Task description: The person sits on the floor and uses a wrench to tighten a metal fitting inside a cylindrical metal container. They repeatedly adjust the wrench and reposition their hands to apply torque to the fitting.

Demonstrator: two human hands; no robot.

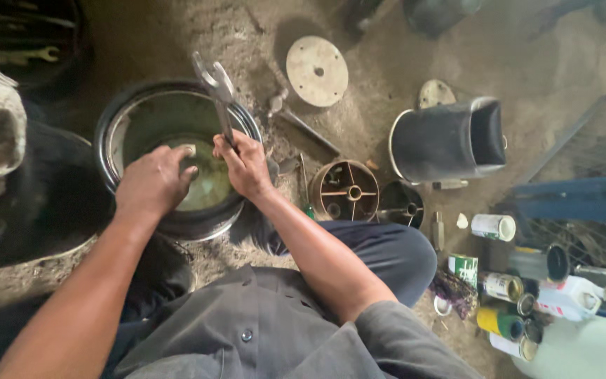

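A metal wheel rim (177, 158) lies flat on the dirt floor (380, 42), just ahead of the person's knees, with its open side up and a greenish inner face showing. Both hands are down inside it. The right hand (245, 165) is closed in a fist around the shank of a large open-ended spanner (217, 95), fingers pressed together around the steel, with the forked jaw end pointing up and away above the rim's far edge. The lower end of the tool is hidden behind the hand, so what it bears on cannot be told. The left hand (154, 181) rests on the rim's centre, fingers curled and pinching a small pale piece (188, 149) at the fingertips; whether it is a nut or a stud is too small to tell.

As a judgement, the work in hand looks like working a fastener at the hub, one hand steadying the small part while the other sets the tool. The next move would call for the tool's end to sit squarely on its seat and for the rim to be kept from turning on the loose ground.

Just right of the rim lie a screwdriver (305, 186) and a spoked round hub part (346, 189). Beyond these are a flat round disc (317, 70), a dark bucket on its side (447, 140), and a cluster of cans and bottles (513, 295) at the right.
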